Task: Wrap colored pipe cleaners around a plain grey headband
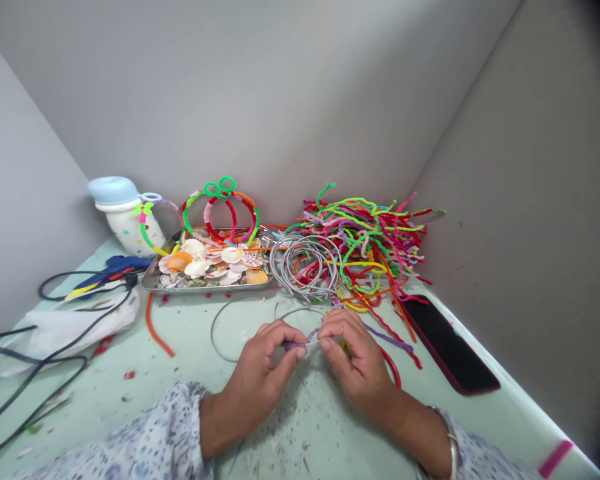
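Observation:
Both my hands meet over the pale green table [190,400]. My left hand [260,373] is closed, pinching the end of a thin grey wire headband [220,347] that curves away to the left. My right hand [355,363] is closed too, pinching a purple pipe cleaner [385,337] against the same spot on the band. The purple strand trails off to the right behind my right hand. A red pipe cleaner [393,367] curls beside my right wrist.
A metal tray [153,280] of seashells stands at the back, with wrapped headbands [230,207] leaning behind it. Bare grey headbands [305,267] and a heap of coloured pipe cleaners [370,240] lie at the right. A phone [450,347], glue gun [110,270], cables and white jug [125,217] surround them.

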`<state>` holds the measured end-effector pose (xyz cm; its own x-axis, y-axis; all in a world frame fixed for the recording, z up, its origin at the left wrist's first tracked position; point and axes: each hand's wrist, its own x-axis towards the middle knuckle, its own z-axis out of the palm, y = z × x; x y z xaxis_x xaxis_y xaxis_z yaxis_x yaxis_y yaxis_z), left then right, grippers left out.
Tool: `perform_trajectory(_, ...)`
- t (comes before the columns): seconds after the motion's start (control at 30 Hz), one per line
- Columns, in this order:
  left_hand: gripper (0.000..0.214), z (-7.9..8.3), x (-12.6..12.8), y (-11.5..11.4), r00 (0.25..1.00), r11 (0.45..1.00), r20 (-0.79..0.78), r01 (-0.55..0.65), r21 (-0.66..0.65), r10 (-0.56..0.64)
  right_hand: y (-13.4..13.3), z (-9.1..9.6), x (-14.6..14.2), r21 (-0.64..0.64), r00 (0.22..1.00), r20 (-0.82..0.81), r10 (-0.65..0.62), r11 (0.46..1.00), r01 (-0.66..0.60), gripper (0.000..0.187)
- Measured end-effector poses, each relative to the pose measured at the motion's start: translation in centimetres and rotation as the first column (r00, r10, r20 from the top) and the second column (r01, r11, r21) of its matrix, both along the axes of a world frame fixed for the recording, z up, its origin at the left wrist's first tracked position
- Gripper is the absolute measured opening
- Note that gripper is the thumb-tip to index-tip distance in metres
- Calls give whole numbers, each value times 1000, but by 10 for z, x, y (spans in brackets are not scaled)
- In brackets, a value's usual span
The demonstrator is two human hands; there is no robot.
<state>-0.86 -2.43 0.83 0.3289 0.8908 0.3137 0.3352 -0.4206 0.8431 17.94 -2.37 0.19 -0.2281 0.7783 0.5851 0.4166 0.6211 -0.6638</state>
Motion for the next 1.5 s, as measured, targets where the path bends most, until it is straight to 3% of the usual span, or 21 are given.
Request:
perform_trajectory(0.9, 21, -2, 2, 1, 1000, 999, 4, 20, -44, -20, 0, 1, 0, 32, 999, 31, -16, 999, 15, 10)
perform_trajectory(1.13, 22, 0, 4, -1, 1000, 995, -3, 10, -99, -11, 1, 2, 2, 185, 994, 4, -107, 977, 105, 14)
perform_trajectory(1.2, 22, 1, 4, -1, 1000, 993, 25, 2, -117, 1, -2, 2, 3, 257, 989, -16, -146, 956, 145, 18)
perform_trajectory(1.27, 21, 1, 5, 0, 997, 989, 73, -8, -145, 19, -5, 2, 3, 294, 993, 6, -116, 950, 109, 18)
perform_trajectory(1.37, 20, 2, 5, 1, 988, 979, 152, -2, -205, 34, -6, 1, 2, 269, 994, 103, -47, 963, 17, 16)
perform_trajectory(1.5, 17, 1, 3, 1, 969, 963, 247, 57, -263, 10, -2, -1, 0, 206, 982, 158, -100, 976, 66, 13)
